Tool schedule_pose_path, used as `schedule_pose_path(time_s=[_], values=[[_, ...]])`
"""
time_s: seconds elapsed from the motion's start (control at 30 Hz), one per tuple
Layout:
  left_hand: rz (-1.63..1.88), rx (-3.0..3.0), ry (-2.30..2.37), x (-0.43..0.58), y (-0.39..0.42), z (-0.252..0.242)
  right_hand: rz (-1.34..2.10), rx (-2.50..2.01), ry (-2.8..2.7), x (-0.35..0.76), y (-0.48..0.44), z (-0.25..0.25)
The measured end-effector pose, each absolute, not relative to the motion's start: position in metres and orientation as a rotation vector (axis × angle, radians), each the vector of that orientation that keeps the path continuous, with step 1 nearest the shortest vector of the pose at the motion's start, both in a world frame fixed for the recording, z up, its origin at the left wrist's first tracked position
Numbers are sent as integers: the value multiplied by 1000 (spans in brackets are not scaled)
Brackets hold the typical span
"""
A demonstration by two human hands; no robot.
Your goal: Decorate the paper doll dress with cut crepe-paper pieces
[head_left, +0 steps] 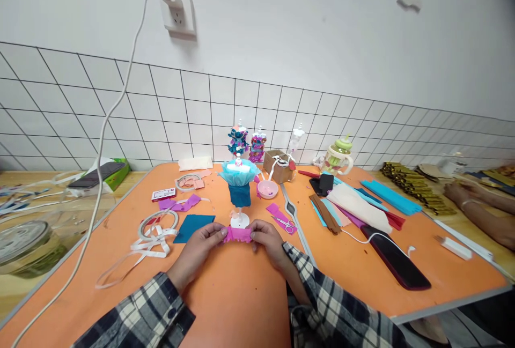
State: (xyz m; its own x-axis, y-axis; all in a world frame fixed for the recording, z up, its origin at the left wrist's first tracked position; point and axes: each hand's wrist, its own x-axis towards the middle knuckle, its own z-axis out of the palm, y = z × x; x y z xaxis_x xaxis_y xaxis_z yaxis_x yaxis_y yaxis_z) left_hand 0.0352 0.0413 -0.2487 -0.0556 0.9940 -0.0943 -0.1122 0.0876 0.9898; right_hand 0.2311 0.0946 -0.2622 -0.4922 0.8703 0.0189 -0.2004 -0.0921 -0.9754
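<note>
A short strip of pink crepe paper (237, 234) with a jagged lower edge is stretched between my two hands. The fingers and thumb of my left hand (207, 241) pinch its left end, and those of my right hand (267, 238) pinch its right end. Just behind the strip stands a small mannequin (239, 192) dressed in light and dark blue crepe paper, on a white round base (240, 221). To its left lies a dark blue crepe sheet (195, 227). Scissors (287, 224) rest on a pink paper piece to its right.
White ribbon (155, 243) and tape rolls lie left; a pink bowl (267, 190), cardboard box (277, 165) and decorated mannequins stand behind. Crepe strips (392, 197), a phone (396, 257) and a green-lidded cup (339, 155) sit right. Another person's hands (475, 203) are at far right.
</note>
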Motion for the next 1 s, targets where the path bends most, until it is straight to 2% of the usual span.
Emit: schedule_pose_path(time_s=[0.3, 1.0], values=[[1212, 937, 1170, 31, 41, -251, 1721, -730, -1259, 241, 95, -264], [1204, 1118, 1329, 23, 40, -242, 1486, -815, -1371, 281, 118, -256]])
